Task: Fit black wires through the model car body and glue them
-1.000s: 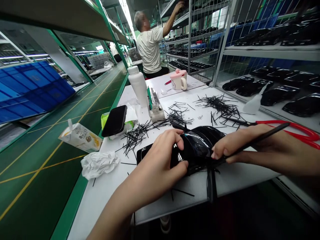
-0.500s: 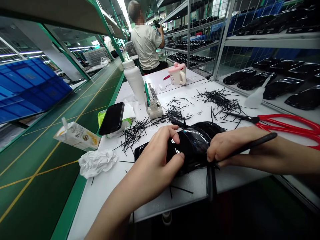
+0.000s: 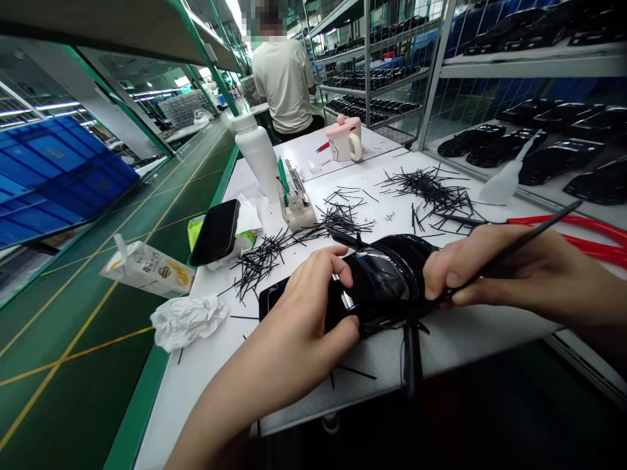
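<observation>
A glossy black toy car body (image 3: 382,277) lies on the white table (image 3: 313,365) near its front edge. My left hand (image 3: 313,307) is closed over the car body's left side, holding it down. My right hand (image 3: 494,274) pinches a thin black stick-like tool (image 3: 529,238), its tip at the car body's right edge. Black strips hang down over the table edge (image 3: 410,356) below the car.
Piles of thin black sticks (image 3: 431,189) litter the table. Red-handled scissors (image 3: 578,232) lie at right, a phone (image 3: 215,232), white bottle (image 3: 257,153), pink mug (image 3: 345,138), crumpled paper (image 3: 189,320) and drink carton (image 3: 147,269) at left. Shelves hold black car bodies (image 3: 553,163). A person (image 3: 284,81) stands behind.
My right hand has shifted slightly right and up, tilting the tool's free end higher. The person behind has lowered the raised arm. My left hand keeps its grip.
</observation>
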A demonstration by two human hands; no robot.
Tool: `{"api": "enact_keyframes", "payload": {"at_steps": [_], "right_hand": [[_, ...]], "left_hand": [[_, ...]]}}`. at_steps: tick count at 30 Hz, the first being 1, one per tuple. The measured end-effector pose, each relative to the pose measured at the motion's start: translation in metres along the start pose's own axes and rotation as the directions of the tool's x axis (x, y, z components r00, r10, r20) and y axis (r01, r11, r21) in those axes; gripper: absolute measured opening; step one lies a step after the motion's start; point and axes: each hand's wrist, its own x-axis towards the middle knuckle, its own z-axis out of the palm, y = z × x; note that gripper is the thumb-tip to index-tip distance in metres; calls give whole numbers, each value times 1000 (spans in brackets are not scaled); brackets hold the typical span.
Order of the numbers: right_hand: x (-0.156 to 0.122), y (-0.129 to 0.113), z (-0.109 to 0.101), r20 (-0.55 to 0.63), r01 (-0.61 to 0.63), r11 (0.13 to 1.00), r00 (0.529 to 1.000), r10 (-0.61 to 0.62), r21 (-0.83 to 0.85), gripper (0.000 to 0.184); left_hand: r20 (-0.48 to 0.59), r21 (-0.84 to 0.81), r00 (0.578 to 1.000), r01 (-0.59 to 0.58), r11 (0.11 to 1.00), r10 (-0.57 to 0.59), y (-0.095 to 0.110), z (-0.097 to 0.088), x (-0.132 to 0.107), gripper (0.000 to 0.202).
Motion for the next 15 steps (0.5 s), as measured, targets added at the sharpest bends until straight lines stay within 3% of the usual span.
{"api": "enact_keyframes", "payload": {"at_steps": [7,15], "right_hand": [[-3,8,-2,51,13,999,999,-12,-35,23],[-4,14,3,189,80,987,981,-53,-139,29]], "left_hand": [[11,101,1000,20,995,-21,1,3,-1,25],[-82,253,994,-52,966,75,4,16,6,28]]}}
